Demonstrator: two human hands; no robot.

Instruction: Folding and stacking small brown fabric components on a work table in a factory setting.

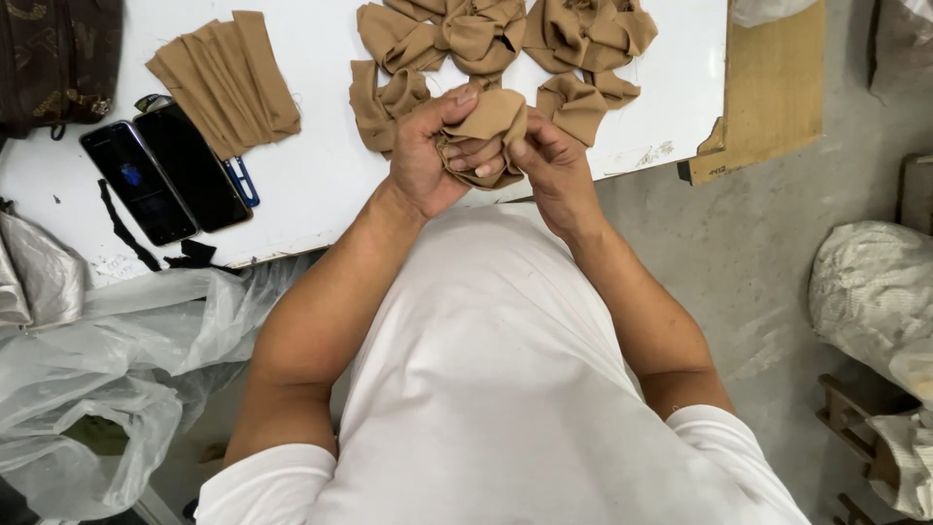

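While both forearms rise from the lower frame toward twelve o'clock, the left hand [425,156] and the right hand [550,163] meet just above the near edge of the white table [321,185], each closed on the same tan fabric piece [489,122]. The left hand is curled nearly shut, thumb pressed along the top of the cloth and fingertips tucked under its lower fold. The right hand is likewise bent in, its fingers pinching the cloth's right-hand side, so the piece sits bunched between the two hands and held off the tabletop.

At twelve o'clock from the hands lies a cluster of gathered tan bows [496,44], some touching one another, with the nearest one just beside the left hand's knuckles. At about ten o'clock, well apart, rests a fanned stack of flat tan pieces [228,78]. Farther toward nine o'clock lie two dark phones [165,175] side by side, with a blue-handled tool [241,182] partly tucked under the nearer one. A dark patterned bag [58,58] sits at the table's far left corner. At seven o'clock, below the table edge, hangs a clear plastic bag [107,369]. At three o'clock, on the concrete floor [758,253], stands a pale woven sack [870,292]
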